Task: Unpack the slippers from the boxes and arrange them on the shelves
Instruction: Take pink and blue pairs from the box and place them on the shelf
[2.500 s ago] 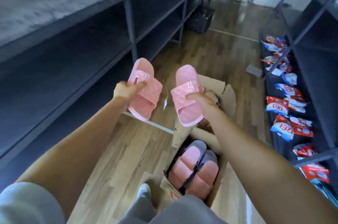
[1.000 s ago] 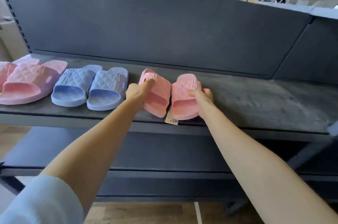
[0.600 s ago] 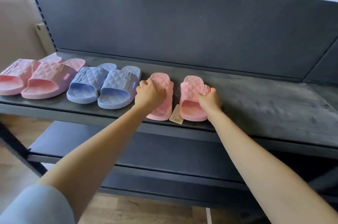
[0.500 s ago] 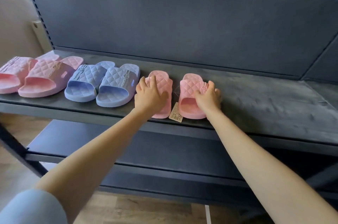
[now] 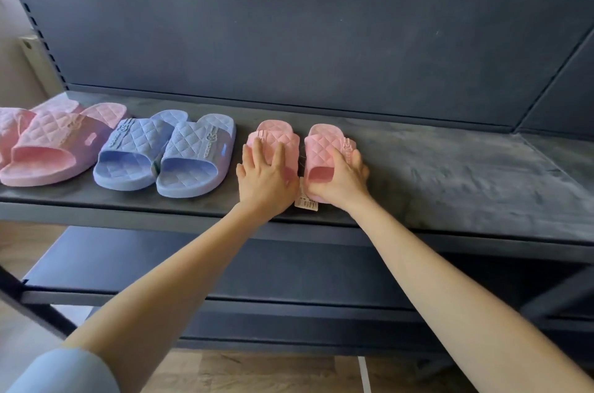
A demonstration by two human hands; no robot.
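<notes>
Two small pink slippers, one pair: the left slipper [image 5: 277, 137] and the right slipper [image 5: 326, 143], soles down, toes toward the back panel, side by side near the front edge of the upper shelf [image 5: 450, 174]. A paper tag [image 5: 307, 201] lay at their heels.

Step in hand, as I judge it: squaring this pair into the row.

- Your left hand [image 5: 266, 182] lay flat on the left slipper's strap, grip apart, fingers straight and pressing.
- Your right hand [image 5: 342, 182] cupped the right slipper's heel and outer side, grip curled round it.
- Both forearms reached forward, with the wrists at the shelf's front edge.

The next move likely called for letting go and fetching another pair.

Neighbours: a blue pair [image 5: 167, 155] just beside on your left, and a larger pink pair [image 5: 48, 145] beyond it.
</notes>
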